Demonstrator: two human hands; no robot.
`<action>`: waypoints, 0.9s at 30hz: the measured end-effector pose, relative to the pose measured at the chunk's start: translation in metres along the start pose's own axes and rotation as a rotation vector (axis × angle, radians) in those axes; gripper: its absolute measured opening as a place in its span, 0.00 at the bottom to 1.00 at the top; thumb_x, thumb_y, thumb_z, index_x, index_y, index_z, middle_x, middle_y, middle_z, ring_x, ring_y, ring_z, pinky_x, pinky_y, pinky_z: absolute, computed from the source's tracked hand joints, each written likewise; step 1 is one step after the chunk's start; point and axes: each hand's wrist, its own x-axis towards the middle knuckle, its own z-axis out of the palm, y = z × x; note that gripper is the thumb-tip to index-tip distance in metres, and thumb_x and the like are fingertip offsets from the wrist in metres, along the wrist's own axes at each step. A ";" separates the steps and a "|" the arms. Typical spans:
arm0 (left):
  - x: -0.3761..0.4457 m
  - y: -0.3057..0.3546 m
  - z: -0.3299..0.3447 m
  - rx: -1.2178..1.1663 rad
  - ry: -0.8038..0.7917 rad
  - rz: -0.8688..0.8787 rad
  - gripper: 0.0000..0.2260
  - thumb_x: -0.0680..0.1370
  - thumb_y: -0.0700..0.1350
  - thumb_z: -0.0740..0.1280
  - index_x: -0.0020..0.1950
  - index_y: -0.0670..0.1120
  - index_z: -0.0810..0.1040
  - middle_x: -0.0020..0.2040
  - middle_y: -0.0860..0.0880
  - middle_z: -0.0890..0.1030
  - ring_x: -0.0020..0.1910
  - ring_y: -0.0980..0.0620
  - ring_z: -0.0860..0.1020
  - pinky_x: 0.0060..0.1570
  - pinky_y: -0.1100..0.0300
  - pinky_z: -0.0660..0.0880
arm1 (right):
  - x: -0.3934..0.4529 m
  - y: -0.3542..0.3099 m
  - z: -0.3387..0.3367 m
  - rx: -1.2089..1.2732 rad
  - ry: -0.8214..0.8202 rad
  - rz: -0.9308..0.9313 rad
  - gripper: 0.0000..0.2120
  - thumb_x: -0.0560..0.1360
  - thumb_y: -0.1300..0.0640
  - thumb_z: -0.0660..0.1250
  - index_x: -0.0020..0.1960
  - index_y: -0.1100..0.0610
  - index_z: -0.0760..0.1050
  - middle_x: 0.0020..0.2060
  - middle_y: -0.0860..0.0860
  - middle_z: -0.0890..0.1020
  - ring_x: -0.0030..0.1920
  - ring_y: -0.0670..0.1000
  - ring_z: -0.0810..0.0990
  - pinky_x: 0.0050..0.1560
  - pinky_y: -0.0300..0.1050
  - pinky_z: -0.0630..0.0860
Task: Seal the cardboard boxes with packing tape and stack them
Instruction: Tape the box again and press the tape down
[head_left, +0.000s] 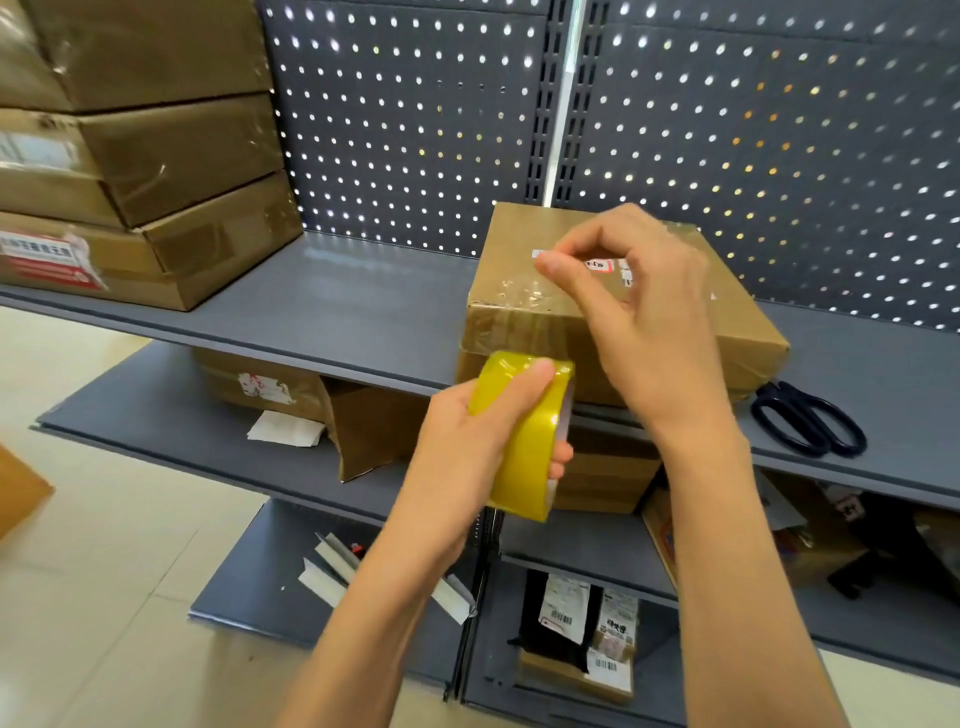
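Head view: the cardboard box (524, 322) sits on the grey shelf (332, 312), its near edge already glossy with tape. Just below that edge, the left hand (467, 441) grips the yellow tape roll (524, 436), likely to feed tape. Above the box, the right hand (639, 312) pinches the clear tape end, fingers narrow. Scissors (810, 418) lie right of the box, handy for cutting.

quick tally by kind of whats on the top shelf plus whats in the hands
Cardboard boxes: 4, one stack of three and one box being taped
Scissors: 1
Tape roll: 1, in the left hand
Total: 6
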 end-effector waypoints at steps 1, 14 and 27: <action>0.001 0.000 0.001 -0.018 0.013 -0.010 0.12 0.73 0.52 0.66 0.41 0.42 0.78 0.28 0.46 0.81 0.26 0.53 0.80 0.30 0.62 0.78 | 0.003 0.003 0.004 -0.017 0.016 0.001 0.07 0.76 0.57 0.67 0.42 0.60 0.78 0.40 0.49 0.79 0.42 0.44 0.76 0.45 0.38 0.72; 0.016 0.004 -0.013 -0.100 0.016 -0.004 0.12 0.71 0.48 0.68 0.50 0.41 0.79 0.35 0.45 0.85 0.33 0.54 0.83 0.34 0.62 0.80 | 0.037 0.042 0.034 -0.274 -0.148 0.245 0.08 0.72 0.48 0.72 0.43 0.52 0.84 0.44 0.49 0.83 0.46 0.51 0.80 0.49 0.55 0.76; 0.024 0.000 -0.015 -0.064 -0.020 -0.001 0.15 0.69 0.50 0.69 0.50 0.41 0.79 0.36 0.45 0.84 0.33 0.51 0.83 0.39 0.56 0.81 | 0.025 0.026 0.024 -0.037 -0.277 0.180 0.26 0.81 0.44 0.52 0.59 0.63 0.78 0.59 0.55 0.81 0.61 0.52 0.76 0.61 0.44 0.71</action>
